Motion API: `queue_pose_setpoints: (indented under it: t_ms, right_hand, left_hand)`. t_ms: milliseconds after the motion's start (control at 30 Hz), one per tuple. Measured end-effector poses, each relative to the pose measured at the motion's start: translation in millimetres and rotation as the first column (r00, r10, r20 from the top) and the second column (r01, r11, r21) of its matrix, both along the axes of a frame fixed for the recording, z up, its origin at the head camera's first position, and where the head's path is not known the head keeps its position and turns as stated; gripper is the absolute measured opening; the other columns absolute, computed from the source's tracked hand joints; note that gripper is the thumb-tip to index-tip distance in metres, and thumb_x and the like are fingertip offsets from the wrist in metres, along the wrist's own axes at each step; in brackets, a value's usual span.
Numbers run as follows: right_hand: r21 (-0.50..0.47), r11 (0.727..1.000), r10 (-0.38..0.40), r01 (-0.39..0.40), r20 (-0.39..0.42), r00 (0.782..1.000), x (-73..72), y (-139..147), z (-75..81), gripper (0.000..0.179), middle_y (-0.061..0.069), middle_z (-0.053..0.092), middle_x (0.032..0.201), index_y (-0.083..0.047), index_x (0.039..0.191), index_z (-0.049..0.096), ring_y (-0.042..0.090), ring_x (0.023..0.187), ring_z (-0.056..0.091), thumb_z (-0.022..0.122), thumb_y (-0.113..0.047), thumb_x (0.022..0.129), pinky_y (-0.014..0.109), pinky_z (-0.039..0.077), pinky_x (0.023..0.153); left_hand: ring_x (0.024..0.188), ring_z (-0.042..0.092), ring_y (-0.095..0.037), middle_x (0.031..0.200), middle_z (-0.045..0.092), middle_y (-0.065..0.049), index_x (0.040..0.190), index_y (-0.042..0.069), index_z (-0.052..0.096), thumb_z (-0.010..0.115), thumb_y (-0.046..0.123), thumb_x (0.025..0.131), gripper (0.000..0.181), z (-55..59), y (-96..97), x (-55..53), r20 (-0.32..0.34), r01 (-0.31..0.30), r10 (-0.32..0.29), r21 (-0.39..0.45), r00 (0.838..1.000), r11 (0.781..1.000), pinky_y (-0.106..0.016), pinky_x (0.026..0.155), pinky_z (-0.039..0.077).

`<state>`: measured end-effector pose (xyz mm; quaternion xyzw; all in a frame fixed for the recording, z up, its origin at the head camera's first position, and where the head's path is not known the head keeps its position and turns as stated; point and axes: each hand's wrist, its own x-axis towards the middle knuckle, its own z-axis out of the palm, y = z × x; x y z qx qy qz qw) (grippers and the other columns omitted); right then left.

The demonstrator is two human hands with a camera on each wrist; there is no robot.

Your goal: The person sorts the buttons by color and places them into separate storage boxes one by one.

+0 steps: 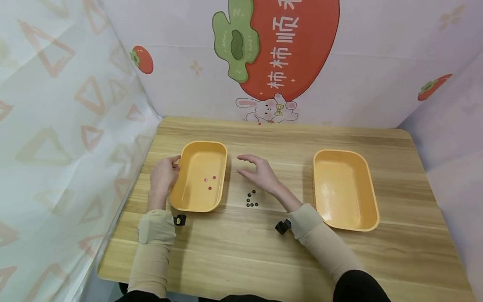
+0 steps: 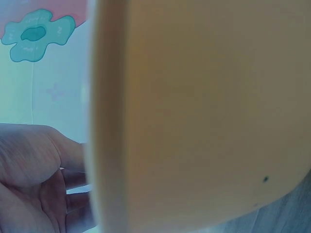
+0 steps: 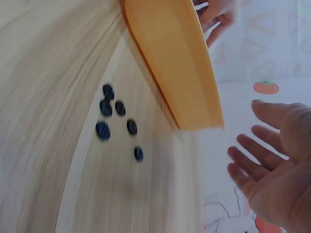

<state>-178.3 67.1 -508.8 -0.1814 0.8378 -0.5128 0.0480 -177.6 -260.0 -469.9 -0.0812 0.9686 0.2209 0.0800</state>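
My left hand [image 1: 164, 176] is at the left side of a yellow plastic bin [image 1: 196, 161], its relaxed fingers touching the outside near the rim. Part of those fingers disappears behind the bin wall [image 2: 204, 97] in the left wrist view. Three small red discs [image 1: 209, 188] lie on the floor of this bin. Over the table to its right hovers my right hand [image 1: 260, 172], thumb and fingers spread apart with nothing between them. Several small round black pieces [image 3: 106, 108], button-like, lie on the wood just below that hand, some close together in a bent row.
A second yellow bin [image 1: 339, 191] stands at the right, beside my right forearm, with no pieces visible inside. Both bins rest on a wood-grain table [image 1: 241, 260]. A printed cloth [image 1: 358, 84] hangs behind the table, and another printed cloth [image 1: 75, 138] covers the left side.
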Motion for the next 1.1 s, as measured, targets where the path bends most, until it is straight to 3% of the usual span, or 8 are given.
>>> queue_pose_setpoints:
  t_ms: [100, 233, 333, 467, 667, 867, 1100]
  right_hand:
    - [0.082, 0.996, 0.015, -0.017, 0.027, 1.0, 6.1, 18.0, 1.0, 0.053, 0.019, 0.063, 0.159, 0.0, 0.151, 0.062, 0.038, 0.154, 0.054, 0.078, -0.014, 0.102, 0.054, 0.04, 0.132]
    - [0.191, 0.982, -0.014, 0.004, 0.052, 0.999, 17.4, 39.0, 1.0, 0.054, 0.022, 0.06, 0.16, 0.0, 0.151, 0.062, 0.042, 0.153, 0.054, 0.079, -0.012, 0.102, 0.058, 0.042, 0.129]
    - [0.285, 0.958, -0.048, 0.032, 0.049, 0.998, 25.6, 52.9, 0.2, 0.052, 0.026, 0.063, 0.154, 0.003, 0.147, 0.064, 0.045, 0.145, 0.059, 0.08, -0.009, 0.099, 0.06, 0.048, 0.124]
    - [0.373, 0.925, -0.101, 0.075, 0.05, 0.994, 32.1, 67.2, -2.0, 0.047, 0.028, 0.072, 0.134, 0.007, 0.138, 0.069, 0.044, 0.126, 0.067, 0.082, -0.004, 0.094, 0.058, 0.055, 0.111]
    - [0.411, 0.906, -0.147, 0.101, 0.083, 0.986, 33.5, 75.9, -11.8, 0.032, 0.016, 0.073, 0.103, 0.006, 0.122, 0.075, 0.029, 0.095, 0.067, 0.082, -0.005, 0.094, 0.047, 0.057, 0.09]
    - [0.444, 0.891, -0.159, 0.094, 0.111, 0.981, 37.8, 75.9, -19.7, 0.012, 0.007, 0.067, 0.087, -0.003, 0.098, 0.076, 0.02, 0.08, 0.06, 0.085, -0.002, 0.09, 0.036, 0.048, 0.079]
    - [0.417, 0.898, -0.169, 0.138, 0.04, 0.985, 43.9, 78.7, -30.3, 0.021, 0.002, 0.066, 0.074, -0.01, 0.08, 0.071, 0.016, 0.07, 0.059, 0.085, 0.001, 0.09, 0.034, 0.046, 0.073]
  left_hand:
    - [0.123, 0.075, -0.045, 0.136, 0.076, -0.024, 0.158, 0.006, 0.058, 0.059, 0.007, 0.111, 0.048, 0.7, -0.1, -0.3, -0.005, -0.001, 0.001, -0.001, 1.0, 1.0, -0.055, 0.091, 0.061]
    - [0.123, 0.075, -0.044, 0.136, 0.076, -0.024, 0.158, 0.006, 0.058, 0.059, 0.006, 0.11, 0.048, 0.4, -0.8, 0.1, -0.016, 0.005, -0.005, -0.001, 1.0, 1.0, -0.055, 0.091, 0.061]
    - [0.123, 0.075, -0.044, 0.136, 0.076, -0.024, 0.159, 0.006, 0.057, 0.06, 0.005, 0.11, 0.049, -0.4, -2.3, 0.7, -0.014, 0.01, -0.01, 0.002, 1.0, 1.0, -0.056, 0.093, 0.061]
    - [0.123, 0.074, -0.045, 0.136, 0.076, -0.024, 0.159, 0.005, 0.057, 0.059, 0.004, 0.11, 0.049, -1.0, -4.0, 0.9, -0.018, 0.017, -0.017, 0.002, 1.0, 1.0, -0.057, 0.094, 0.061]
    - [0.122, 0.075, -0.045, 0.134, 0.077, -0.024, 0.158, 0.005, 0.058, 0.06, 0.004, 0.109, 0.048, -2.0, -4.1, 1.0, -0.03, 0.019, -0.019, -0.003, 0.999, 1.0, -0.056, 0.092, 0.061]
    - [0.121, 0.075, -0.045, 0.134, 0.076, -0.025, 0.157, 0.004, 0.058, 0.061, 0.003, 0.109, 0.049, -2.4, -2.9, 0.9, -0.03, 0.029, -0.029, -0.008, 0.999, 1.0, -0.056, 0.092, 0.062]
    - [0.122, 0.075, -0.045, 0.135, 0.076, -0.025, 0.158, 0.005, 0.057, 0.06, 0.004, 0.109, 0.049, -1.5, -2.0, 0.2, -0.025, 0.025, -0.025, -0.004, 0.999, 1.0, -0.056, 0.091, 0.062]
